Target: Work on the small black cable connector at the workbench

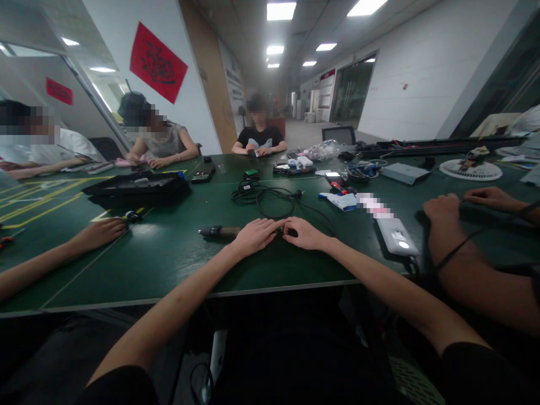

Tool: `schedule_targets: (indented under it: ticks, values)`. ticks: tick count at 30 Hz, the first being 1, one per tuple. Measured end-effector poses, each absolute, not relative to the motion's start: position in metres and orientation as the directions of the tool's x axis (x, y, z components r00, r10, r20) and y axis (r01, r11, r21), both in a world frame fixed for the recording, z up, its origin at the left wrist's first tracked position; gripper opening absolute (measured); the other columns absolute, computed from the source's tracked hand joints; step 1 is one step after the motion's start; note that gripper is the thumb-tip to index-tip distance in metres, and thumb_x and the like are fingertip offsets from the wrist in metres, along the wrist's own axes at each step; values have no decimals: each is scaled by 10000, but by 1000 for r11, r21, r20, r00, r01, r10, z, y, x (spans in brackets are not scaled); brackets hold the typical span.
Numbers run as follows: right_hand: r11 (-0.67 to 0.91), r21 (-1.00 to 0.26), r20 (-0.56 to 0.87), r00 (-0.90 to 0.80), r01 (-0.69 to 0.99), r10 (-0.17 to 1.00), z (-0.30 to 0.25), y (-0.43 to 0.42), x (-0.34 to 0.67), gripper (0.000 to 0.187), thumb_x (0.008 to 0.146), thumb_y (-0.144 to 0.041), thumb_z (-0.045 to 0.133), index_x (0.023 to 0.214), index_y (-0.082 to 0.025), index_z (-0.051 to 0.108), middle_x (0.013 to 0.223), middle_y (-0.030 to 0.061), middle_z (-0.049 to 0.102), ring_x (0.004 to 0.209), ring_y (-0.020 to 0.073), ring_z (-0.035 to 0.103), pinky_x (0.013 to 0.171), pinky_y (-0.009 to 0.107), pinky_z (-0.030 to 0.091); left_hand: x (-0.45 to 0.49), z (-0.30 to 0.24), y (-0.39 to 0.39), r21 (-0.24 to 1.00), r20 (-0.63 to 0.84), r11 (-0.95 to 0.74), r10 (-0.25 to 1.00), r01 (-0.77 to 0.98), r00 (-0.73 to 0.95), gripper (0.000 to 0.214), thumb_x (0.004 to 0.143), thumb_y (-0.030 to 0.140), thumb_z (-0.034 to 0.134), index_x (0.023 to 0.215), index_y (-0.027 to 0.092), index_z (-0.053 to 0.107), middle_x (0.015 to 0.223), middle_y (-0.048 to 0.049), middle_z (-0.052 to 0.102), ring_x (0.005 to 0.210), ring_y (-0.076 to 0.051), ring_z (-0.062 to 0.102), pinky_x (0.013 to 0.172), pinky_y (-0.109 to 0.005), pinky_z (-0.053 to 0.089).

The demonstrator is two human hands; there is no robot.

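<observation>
In the head view, centre frame, my left hand (256, 237) has its grip round the electric screwdriver (223, 232) at the desk (181, 264); my right hand (304, 232) curls at its tail, hold unclear. Tool in hand; whether the cord (244, 189) above connects, I can't tell.

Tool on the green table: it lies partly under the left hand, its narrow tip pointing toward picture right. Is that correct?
Not quite: in the head view, the narrow tip points toward picture left. The tool does lie on the green table, partly under the left hand.
</observation>
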State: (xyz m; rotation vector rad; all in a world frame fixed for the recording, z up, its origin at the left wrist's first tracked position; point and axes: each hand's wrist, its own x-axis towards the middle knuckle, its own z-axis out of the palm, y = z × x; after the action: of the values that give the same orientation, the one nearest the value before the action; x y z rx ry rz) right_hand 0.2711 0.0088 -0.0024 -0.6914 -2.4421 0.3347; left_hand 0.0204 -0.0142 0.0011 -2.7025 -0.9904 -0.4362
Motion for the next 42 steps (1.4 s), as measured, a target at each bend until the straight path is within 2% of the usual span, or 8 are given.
schedule_targets:
  ticks: [8, 14, 19, 42]
  values:
    - [824, -349, 448, -693, 447, 566, -4, 9, 269, 85, 929, -191, 707, 873, -185, 644, 1018, 61, 674, 953, 203, 625, 897, 336, 487, 17, 7, -18, -102, 344, -798, 531, 593, 774, 688, 993, 217, 505, 1640, 232, 270, 1324, -108, 630, 1214, -251, 592, 1027, -397, 486]
    - [823, -304, 449, -690, 479, 567, -5, 8, 268, 49, 955, -229, 704, 943, -184, 687, 1057, 71, 679, 969, 211, 629, 896, 347, 484, 18, 6, -17, -126, 341, -779, 547, 614, 764, 623, 1046, 253, 454, 1640, 235, 267, 1269, -103, 639, 1171, -253, 595, 1019, -404, 476]
    - [821, -282, 454, -685, 496, 570, -6, 7, 267, 61, 961, -248, 707, 979, -190, 710, 1079, 76, 684, 988, 219, 634, 910, 359, 492, 18, 6, -17, -107, 353, -789, 538, 605, 765, 645, 1031, 243, 470, 1642, 227, 262, 1282, -105, 636, 1176, -247, 591, 1018, -396, 474]
    - [802, -289, 442, -670, 522, 596, -4, 4, 265, 65, 955, -253, 714, 941, -190, 703, 1077, 77, 690, 1000, 223, 633, 909, 368, 489, 19, 4, -15, -115, 368, -783, 537, 611, 759, 628, 1053, 253, 450, 1648, 245, 251, 1238, -91, 652, 1157, -245, 590, 994, -402, 465]
